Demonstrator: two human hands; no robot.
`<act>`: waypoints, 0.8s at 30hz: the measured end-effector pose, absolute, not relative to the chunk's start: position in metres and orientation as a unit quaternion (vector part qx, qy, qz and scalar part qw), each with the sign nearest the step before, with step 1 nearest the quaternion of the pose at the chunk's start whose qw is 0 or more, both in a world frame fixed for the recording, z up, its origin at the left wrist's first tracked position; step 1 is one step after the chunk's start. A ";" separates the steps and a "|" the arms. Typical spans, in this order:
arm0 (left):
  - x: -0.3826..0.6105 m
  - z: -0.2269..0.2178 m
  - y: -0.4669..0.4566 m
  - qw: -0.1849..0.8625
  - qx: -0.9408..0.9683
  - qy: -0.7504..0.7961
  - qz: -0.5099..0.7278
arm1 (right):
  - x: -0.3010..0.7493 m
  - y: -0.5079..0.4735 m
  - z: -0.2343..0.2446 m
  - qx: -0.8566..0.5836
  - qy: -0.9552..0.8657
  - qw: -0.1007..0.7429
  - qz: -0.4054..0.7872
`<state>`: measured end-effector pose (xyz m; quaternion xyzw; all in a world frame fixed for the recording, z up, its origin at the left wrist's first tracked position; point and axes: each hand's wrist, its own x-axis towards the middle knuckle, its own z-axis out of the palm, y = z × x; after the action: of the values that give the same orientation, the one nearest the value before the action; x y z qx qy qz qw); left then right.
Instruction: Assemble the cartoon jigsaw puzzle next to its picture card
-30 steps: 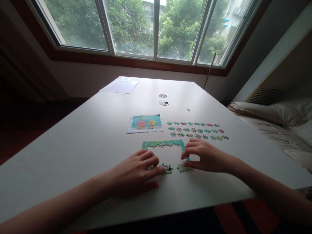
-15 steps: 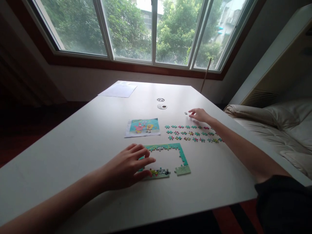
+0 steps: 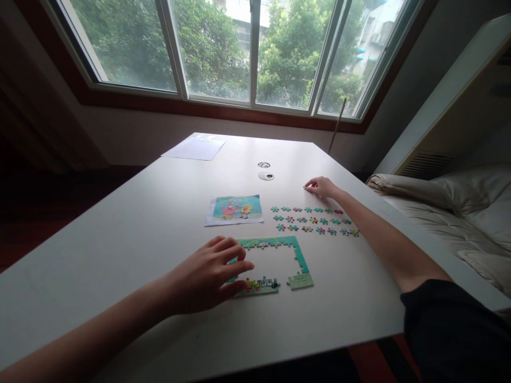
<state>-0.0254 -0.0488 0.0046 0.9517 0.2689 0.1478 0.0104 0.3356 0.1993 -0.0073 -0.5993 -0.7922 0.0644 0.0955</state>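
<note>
White table point(image 3: 151, 218) before bright window point(image 3: 253, 58)

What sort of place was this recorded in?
Probably a room in a home: a sofa-like cushioned seat at the right, a window facing trees, and a jigsaw border on the white table.

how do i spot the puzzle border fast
On the white table, find the paper sheet with a printed colour cartoon. Nearer the camera, partly behind the bare left hand, lies a green rectangular jigsaw border. Unlike the small multicoloured jigsaw pieces in rows, it forms a hollow, gapped frame.
</note>
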 end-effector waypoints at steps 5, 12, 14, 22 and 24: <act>-0.025 0.005 -0.049 0.015 0.952 0.268 0.150 | 0.327 0.180 -0.003 -0.576 -0.805 0.132 0.057; -0.017 0.007 -0.056 0.029 0.957 0.252 0.138 | 0.289 0.076 0.010 -0.465 -0.854 0.198 0.128; -0.013 0.008 -0.060 0.038 0.961 0.243 0.123 | 0.278 0.036 0.011 -0.415 -0.865 0.216 0.183; -0.006 0.006 -0.066 0.062 0.965 0.237 0.089 | 0.263 -0.039 0.003 -0.360 -0.879 0.189 0.250; -0.006 0.005 -0.065 0.063 0.966 0.236 0.088 | 0.262 -0.041 0.000 -0.363 -0.879 0.180 0.252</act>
<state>-0.0059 -0.0653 0.0050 0.9658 0.2359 0.0876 0.0632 0.2620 -0.0411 0.0004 -0.3635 -0.8786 0.2522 0.1796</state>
